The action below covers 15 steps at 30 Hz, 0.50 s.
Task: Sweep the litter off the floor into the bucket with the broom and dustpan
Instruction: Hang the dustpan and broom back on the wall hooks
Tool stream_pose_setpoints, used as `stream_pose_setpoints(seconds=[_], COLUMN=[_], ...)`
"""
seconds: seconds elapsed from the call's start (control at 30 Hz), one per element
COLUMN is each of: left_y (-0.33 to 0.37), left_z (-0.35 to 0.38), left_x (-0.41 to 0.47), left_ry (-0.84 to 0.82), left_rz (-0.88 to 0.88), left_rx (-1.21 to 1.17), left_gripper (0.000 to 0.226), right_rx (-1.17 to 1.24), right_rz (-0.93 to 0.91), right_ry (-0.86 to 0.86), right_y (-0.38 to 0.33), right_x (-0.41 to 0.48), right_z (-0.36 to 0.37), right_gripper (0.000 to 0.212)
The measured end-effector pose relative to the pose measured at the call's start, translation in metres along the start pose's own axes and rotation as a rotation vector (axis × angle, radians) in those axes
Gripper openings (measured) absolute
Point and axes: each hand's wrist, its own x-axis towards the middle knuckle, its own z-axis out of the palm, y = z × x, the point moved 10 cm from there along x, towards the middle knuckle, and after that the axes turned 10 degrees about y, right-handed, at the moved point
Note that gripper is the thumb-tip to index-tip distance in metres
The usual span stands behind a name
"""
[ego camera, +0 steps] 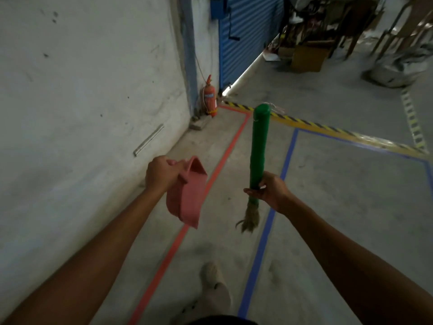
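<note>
Concrete floor [339, 207]: red tape [225, 158], blue tape [289, 151], standing extinguisher [209, 97].

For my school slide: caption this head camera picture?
Left hand holds a pink dustpan, right hand a green broom.

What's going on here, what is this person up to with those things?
A person stands on a concrete floor holding cleaning tools. The left hand grips a pink dustpan; the right hand grips a green-handled broom, bristles pointing down. Neither tool touches the floor, and no bucket is in view.
</note>
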Motion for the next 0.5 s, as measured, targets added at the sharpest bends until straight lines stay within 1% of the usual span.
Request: stream_pose_setpoints(seconds=[0.13,0.23,0.3,0.4,0.5], left_y=[0.045,0.081,0.117,0.177,0.235], left_z=[0.065,0.130,0.169,0.215,0.250], left_x=[0.061,0.117,0.151,0.194,0.230], left_ry=[-0.064,-0.211,-0.331,-0.480,-0.555], left_rz=[-0.036,-0.117,-0.140,-0.177,-0.242], left_rx=[-0.273,-0.440,-0.496,-0.595,-0.633], left_gripper=[0.051,0.051,0.047,0.035,0.033], right_rx=[-0.262,-0.399,-0.443,-0.450,-0.466], right_rz=[-0.201,-0.311,-0.347,-0.363,-0.380], right_ry=[-0.019,0.020,0.066,0.113,0.113], right_y=[-0.072,-0.128,-0.168,-0.230,-0.291], right_x=[0.069,0.134,0.179,0.238,0.284], right_z=[0.000,-0.001,-0.006,-0.016,-0.023], right_gripper=[0.032,0.036,0.037,0.035,0.035])
